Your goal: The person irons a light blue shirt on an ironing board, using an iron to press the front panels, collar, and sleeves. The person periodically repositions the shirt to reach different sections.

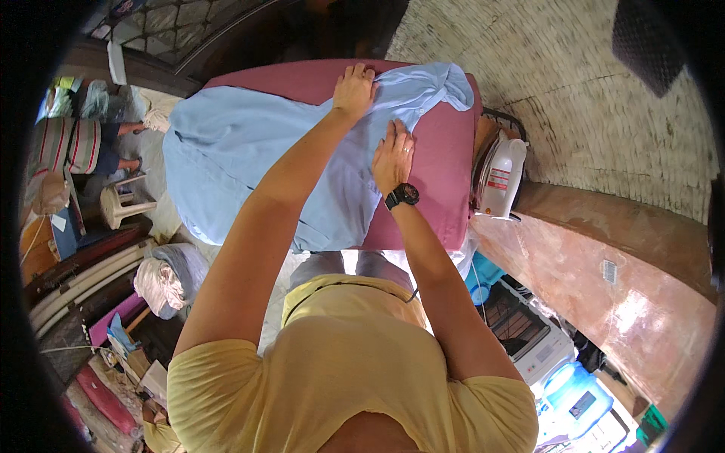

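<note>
A light blue button-up shirt [249, 162] lies spread over a maroon padded ironing board [445, 166], its near and left parts hanging over the edge. Its collar [455, 87] is at the far right. My left hand [355, 89] rests on the shirt's far edge, fingers spread and slightly bent. Closer to me, my right hand [394, 155] lies flat along the shirt's front edge, fingers stretched out, with a black watch [402, 195] on the wrist. Neither hand grips anything; both touch the cloth.
Beyond the board's right end stands a white plastic object [502, 177] with a red patch, beside a stone-like ledge [589, 264]. At left are a small stool [124, 200], a bundle of cloths [170, 279] and another person's legs [128, 147]. A blue water jug [578, 400] is lower right.
</note>
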`<state>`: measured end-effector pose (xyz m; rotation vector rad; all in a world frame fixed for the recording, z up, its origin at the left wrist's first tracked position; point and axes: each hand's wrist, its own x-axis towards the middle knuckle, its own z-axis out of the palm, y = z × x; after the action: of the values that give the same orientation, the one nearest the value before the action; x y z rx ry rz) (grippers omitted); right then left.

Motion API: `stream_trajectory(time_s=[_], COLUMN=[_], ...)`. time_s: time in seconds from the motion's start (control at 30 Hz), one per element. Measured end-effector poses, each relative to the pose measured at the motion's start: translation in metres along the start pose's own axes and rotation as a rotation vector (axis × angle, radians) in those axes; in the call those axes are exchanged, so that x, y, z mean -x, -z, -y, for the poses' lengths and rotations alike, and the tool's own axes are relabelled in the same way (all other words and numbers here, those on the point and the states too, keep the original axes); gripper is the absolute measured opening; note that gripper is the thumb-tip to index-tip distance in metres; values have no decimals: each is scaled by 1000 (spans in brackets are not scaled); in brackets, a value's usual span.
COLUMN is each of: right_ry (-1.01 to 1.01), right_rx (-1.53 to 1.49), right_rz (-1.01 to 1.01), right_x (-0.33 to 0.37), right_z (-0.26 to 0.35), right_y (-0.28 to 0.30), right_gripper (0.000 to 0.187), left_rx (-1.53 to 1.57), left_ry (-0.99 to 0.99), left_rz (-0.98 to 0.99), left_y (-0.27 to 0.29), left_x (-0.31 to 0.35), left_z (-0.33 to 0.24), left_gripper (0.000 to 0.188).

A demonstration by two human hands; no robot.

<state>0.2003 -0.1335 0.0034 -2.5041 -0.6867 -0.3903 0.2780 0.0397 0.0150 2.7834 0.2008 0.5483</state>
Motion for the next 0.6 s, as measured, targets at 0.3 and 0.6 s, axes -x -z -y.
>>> stream_trajectory(time_s=[0.3, 0.6], right_ry=[-54, 32], right_rx=[44, -116], right_rz=[69, 83], right_x=[-1, -38], right_z=[-2, -2], right_y=[12, -19], right_gripper=[55, 56], left_rx=[266, 257], left_ry=[173, -158], left_rz=[-116, 67], left_y=[-9, 3], left_x=[-34, -30], left_z=[45, 50], left_gripper=[6, 25])
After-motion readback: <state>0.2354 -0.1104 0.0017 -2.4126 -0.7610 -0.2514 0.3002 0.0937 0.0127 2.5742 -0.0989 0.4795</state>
